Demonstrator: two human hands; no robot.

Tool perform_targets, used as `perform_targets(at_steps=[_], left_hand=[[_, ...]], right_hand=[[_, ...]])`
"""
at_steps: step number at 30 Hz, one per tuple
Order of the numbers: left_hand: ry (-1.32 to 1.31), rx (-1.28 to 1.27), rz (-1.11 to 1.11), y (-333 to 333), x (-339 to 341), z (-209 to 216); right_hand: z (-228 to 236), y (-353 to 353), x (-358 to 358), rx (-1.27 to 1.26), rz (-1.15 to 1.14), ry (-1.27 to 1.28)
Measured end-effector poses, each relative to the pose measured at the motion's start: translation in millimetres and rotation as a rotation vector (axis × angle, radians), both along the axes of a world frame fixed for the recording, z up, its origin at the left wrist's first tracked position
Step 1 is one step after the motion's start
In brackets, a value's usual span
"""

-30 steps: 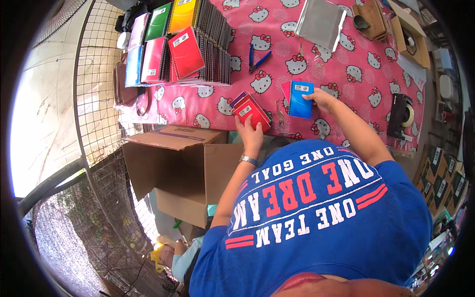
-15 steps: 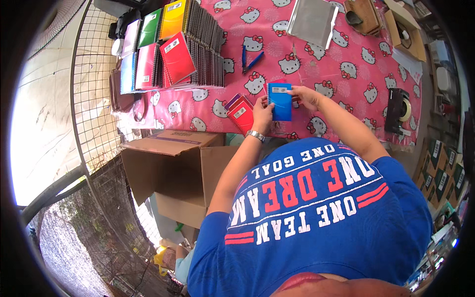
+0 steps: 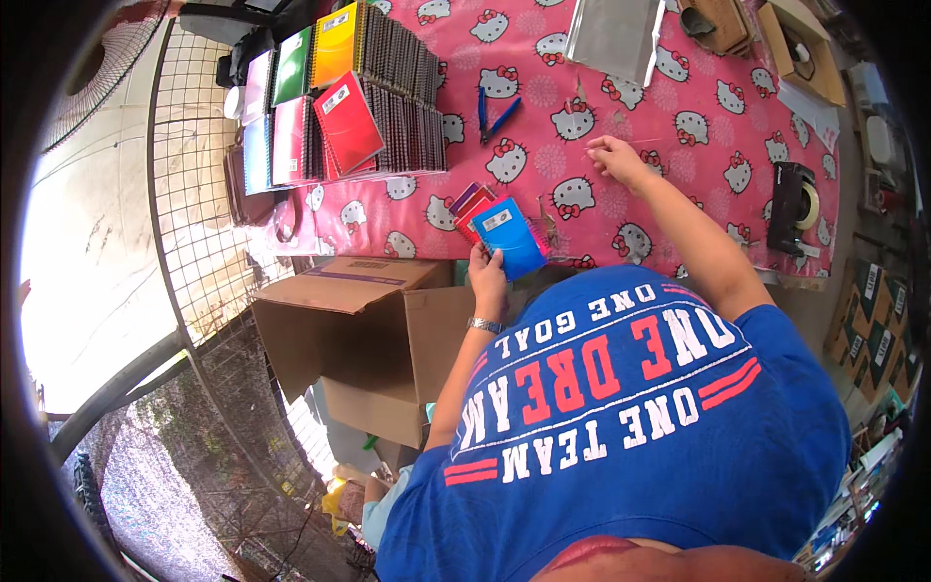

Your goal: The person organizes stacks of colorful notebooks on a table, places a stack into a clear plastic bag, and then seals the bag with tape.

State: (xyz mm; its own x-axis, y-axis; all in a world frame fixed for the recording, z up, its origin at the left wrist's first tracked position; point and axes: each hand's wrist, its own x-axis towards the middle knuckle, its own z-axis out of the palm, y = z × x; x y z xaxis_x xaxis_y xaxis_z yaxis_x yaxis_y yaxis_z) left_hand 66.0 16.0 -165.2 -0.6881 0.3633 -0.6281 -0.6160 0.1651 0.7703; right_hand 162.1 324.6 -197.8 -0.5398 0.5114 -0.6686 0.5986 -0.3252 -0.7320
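Observation:
My left hand (image 3: 487, 272) grips a small blue spiral notebook (image 3: 512, 241) by its lower left corner, thumb on the cover. Beneath and beside it, red and purple notebooks (image 3: 469, 204) lie fanned at the table's near edge; a pink edge shows at the blue one's right. Off to the right, my right hand (image 3: 618, 161) is raised over the pink tablecloth, its fingers pinched together. A faint thin line shows beside those fingers; what they hold, if anything, is too small to name.
Stacked spiral notebooks (image 3: 402, 97) stand at the back left. Blue-handled pliers (image 3: 497, 116), clear plastic sleeves (image 3: 613, 39) and a black tape dispenser (image 3: 790, 209) are on the patterned table. An open cardboard box (image 3: 339, 330) sits below its near left edge. Another person's arm (image 3: 376, 488) shows lower left.
My left hand has brought the blue notebook down and left, tilting it over the red ones. My right hand has let go of it and moved up and right.

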Motion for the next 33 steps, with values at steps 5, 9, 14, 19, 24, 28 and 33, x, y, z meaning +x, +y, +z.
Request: perform_targets(at_steps=[5,9,14,19,24,28,33], left_hand=[[0.068,-0.145,-0.001,1.1,-0.7,-2.5],[0.096,-0.158,0.004,-6.5,0.2,-12.7],[0.031,-0.111,0.084,-6.1,5.8,1.5],[0.015,-0.080,0.185,-3.2,6.6,9.7],[0.101,-0.115,0.425,-11.4,-9.2,24.5],[0.083,0.019,0.483,3.7,-27.3,33.9],[0.071,-0.129,0.191,-14.7,-13.9,4.1]], right_hand=[[-4.9,2.0,-10.2,0.152,0.118,0.024],[-1.5,8.5,-11.2,0.286,0.136,-0.022],[-14.8,14.6,4.5,0.343,0.168,-0.099],[-10.2,10.5,8.6,0.247,0.137,-0.108],[33.7,25.6,14.8,0.762,0.053,0.122],[-18.3,93.2,138.3,1.188,0.144,-0.453],[-16.3,6.3,93.0,0.995,0.392,-0.703]])
